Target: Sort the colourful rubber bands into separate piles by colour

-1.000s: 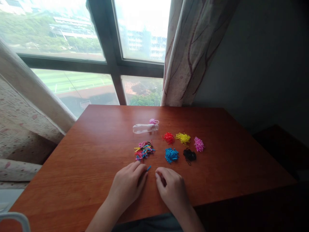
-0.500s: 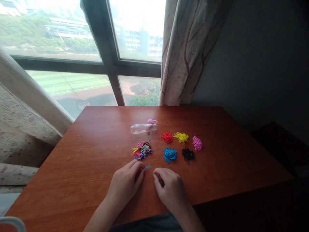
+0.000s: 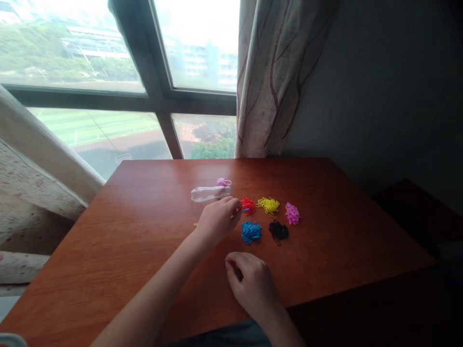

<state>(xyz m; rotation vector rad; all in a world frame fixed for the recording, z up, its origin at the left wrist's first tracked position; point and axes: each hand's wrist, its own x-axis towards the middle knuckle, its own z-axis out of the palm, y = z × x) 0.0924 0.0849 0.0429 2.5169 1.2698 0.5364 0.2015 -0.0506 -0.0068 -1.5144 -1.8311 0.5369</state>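
My left hand (image 3: 220, 218) is closed in a pinch, with a small blue pin (image 3: 246, 209) poking out past its fingertips. It hovers at the left edge of the red pile of small looped pins (image 3: 249, 204). Below it lies the blue pile (image 3: 251, 233). My right hand (image 3: 251, 282) rests on the table near the front edge, fingers curled and thumb against the index finger; whatever it may hold is hidden. The mixed-colour pile is covered by my left hand and forearm, apart from a yellow bit (image 3: 196, 224).
A clear bottle (image 3: 206, 193) lies on its side behind my left hand, a pink cap (image 3: 223, 182) beside it. Yellow (image 3: 268, 206), pink (image 3: 292, 213) and black (image 3: 278, 231) piles sit to the right on the wooden table (image 3: 325, 246).
My left hand has moved forward and right, from in front of the mixed pile to the red pile, carrying the blue pin. My right hand has stayed nearly still. The view has shifted slightly.
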